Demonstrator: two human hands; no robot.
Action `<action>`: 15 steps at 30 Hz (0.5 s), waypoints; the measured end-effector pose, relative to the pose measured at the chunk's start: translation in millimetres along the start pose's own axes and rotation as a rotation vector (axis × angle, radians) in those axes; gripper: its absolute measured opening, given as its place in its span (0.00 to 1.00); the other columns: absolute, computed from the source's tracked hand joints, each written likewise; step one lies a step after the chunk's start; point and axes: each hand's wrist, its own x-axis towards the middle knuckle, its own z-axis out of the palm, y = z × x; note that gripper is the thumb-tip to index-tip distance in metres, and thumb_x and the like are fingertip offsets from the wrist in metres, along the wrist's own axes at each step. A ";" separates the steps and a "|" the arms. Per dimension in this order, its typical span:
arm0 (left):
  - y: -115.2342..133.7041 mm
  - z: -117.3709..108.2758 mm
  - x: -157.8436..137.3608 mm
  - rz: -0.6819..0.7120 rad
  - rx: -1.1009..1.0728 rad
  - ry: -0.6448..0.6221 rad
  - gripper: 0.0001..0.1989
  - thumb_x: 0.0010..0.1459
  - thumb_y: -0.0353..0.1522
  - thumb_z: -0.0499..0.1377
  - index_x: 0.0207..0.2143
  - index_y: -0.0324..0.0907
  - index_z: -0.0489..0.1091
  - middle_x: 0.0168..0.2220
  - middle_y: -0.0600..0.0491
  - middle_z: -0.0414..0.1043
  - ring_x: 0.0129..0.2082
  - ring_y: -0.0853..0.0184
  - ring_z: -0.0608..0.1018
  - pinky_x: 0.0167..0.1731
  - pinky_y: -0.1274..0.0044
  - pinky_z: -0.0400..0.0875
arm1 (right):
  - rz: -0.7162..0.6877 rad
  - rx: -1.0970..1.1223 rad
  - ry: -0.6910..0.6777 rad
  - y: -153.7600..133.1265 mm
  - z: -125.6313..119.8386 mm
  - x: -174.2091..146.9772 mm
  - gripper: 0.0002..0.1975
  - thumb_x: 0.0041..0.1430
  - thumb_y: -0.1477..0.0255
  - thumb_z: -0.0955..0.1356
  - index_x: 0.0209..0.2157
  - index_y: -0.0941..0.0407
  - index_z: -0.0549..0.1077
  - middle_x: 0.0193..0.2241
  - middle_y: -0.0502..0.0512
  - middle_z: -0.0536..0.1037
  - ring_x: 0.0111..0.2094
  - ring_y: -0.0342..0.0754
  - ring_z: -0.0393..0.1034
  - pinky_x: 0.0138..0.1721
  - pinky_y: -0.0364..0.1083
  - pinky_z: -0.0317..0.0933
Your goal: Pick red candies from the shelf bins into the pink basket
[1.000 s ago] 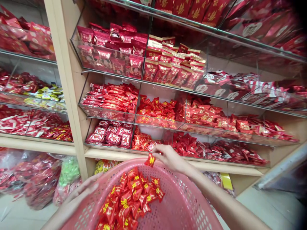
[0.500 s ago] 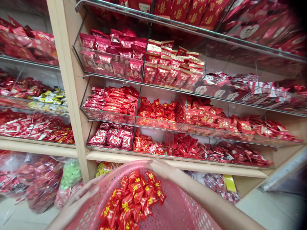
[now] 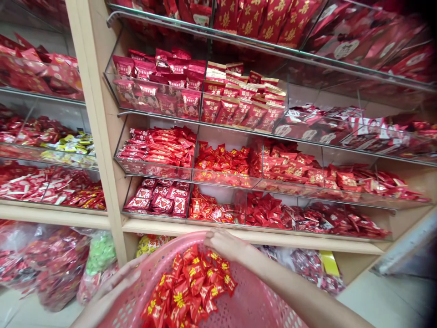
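A pink perforated plastic basket (image 3: 259, 291) is tilted toward me at the bottom of the view, below the candy shelves. Red wrapped candies (image 3: 194, 278) with yellow print lie heaped in it, mostly in its left and middle part. My right hand (image 3: 223, 245) is closed over the far rim, its fingers curled over the edge just above the candies. At the left side my left hand (image 3: 114, 287) holds the basket's edge, with its fingers stretched along the wall.
Wooden shelving with clear-fronted bins (image 3: 218, 177) of red packets spans the view. A wooden upright (image 3: 94, 114) divides it at left. Clear bags of candies (image 3: 56, 264) stand on the floor at lower left, and more packets (image 3: 307, 262) sit under the bottom shelf.
The view has shifted slightly, so the upper shelves sit a little lower. Both hands keep their places on the basket, and the candies lie as before.
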 end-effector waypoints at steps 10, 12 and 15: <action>11.2 0.5 -2.1 0.031 -0.049 0.075 0.33 0.41 0.55 0.57 0.47 0.49 0.69 0.53 0.58 0.63 0.58 0.58 0.57 0.60 0.71 0.47 | 0.004 0.121 0.211 1.5 -23.7 -3.1 0.11 0.62 0.71 0.58 0.36 0.57 0.69 0.35 0.56 0.71 0.37 0.46 0.63 0.38 0.44 0.57; 5.4 -0.3 0.7 0.053 -0.046 0.082 0.30 0.43 0.53 0.57 0.47 0.51 0.69 0.52 0.58 0.64 0.58 0.57 0.58 0.59 0.71 0.49 | 0.013 0.127 0.341 2.8 -45.1 -1.6 0.12 0.63 0.71 0.57 0.38 0.57 0.69 0.35 0.56 0.71 0.36 0.45 0.63 0.38 0.43 0.57; 1.6 1.9 0.4 0.081 -0.034 0.112 0.30 0.49 0.52 0.54 0.49 0.46 0.67 0.53 0.52 0.63 0.58 0.57 0.58 0.59 0.66 0.49 | 0.049 0.126 0.603 10.9 -90.8 4.5 0.12 0.63 0.70 0.57 0.38 0.58 0.69 0.34 0.56 0.72 0.36 0.45 0.63 0.40 0.43 0.57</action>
